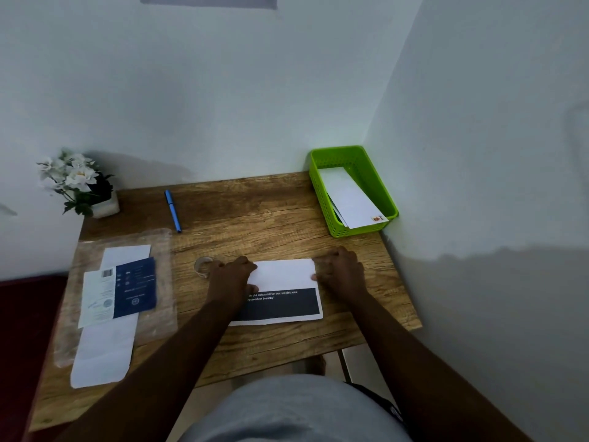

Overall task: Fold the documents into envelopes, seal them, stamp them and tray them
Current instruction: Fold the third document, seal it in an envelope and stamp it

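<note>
White folded document (280,290), left edge hidden under left hand (234,274).

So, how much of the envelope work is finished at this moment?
Done: at least one stamped envelope lies in the green tray. In hand: the left hand and right hand are folding a document. Left: enveloping, sealing, stamping and traying it; more papers wait at the left.
</note>
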